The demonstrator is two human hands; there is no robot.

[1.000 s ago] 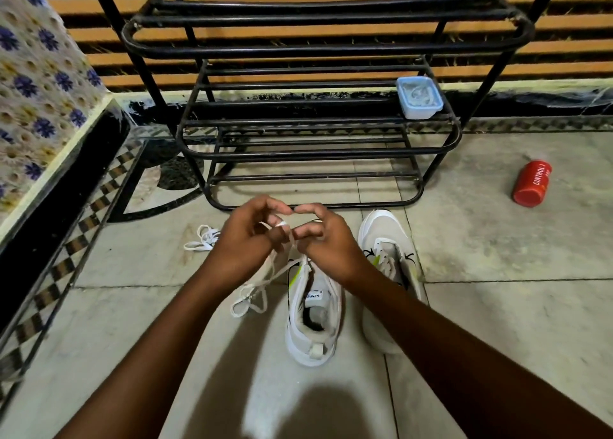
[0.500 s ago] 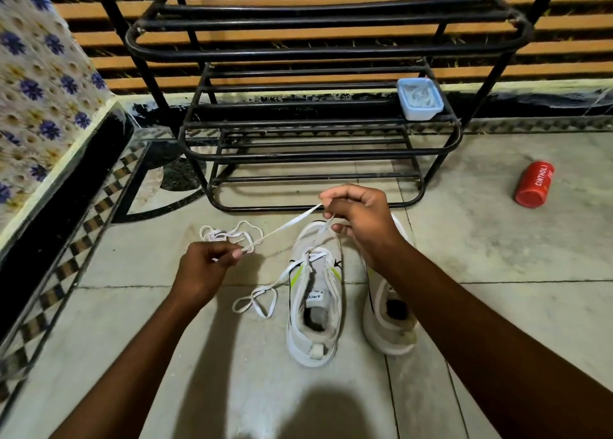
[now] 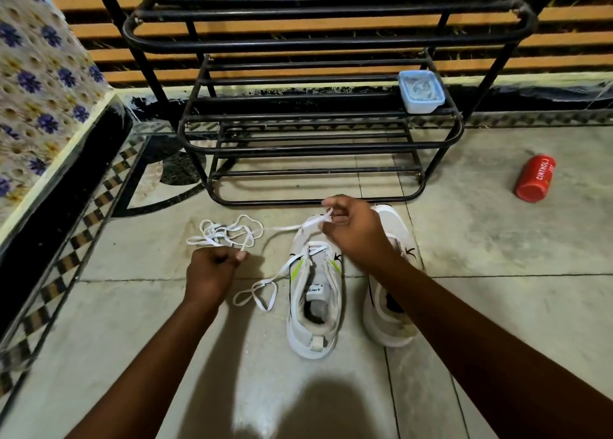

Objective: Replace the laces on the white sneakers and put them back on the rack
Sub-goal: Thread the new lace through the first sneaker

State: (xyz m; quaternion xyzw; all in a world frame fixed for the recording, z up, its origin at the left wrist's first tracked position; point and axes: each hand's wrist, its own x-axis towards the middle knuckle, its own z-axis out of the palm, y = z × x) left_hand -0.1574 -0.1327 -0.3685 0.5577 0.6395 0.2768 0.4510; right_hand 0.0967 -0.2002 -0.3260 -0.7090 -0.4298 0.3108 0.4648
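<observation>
Pale floor tiles (image 3: 497, 272) hold sneakers (image 3: 315, 299) before black rack (image 3: 318, 146).

**Materials and surfaces around the shoe rack**

The rack (image 3: 325, 37) is made of black metal tubes with a slightly glossy paint. Behind it, at 12 o'clock, the slats (image 3: 298, 58) look like matt orange-brown wood. The floor (image 3: 497, 239) is pale stone tile, smooth, with a dull shine and dusty marks. At 9 o'clock a patterned cloth (image 3: 36, 83) looks soft and textured. The two sneakers (image 3: 315, 292) look like white synthetic fabric, matt, with a little grime. The laces (image 3: 229, 232) are flat woven cloth. On the rack, at 1 o'clock, a small box (image 3: 420, 91) is translucent plastic. The red can (image 3: 534, 178) at 3 o'clock has a smooth, slightly glossy skin.
</observation>
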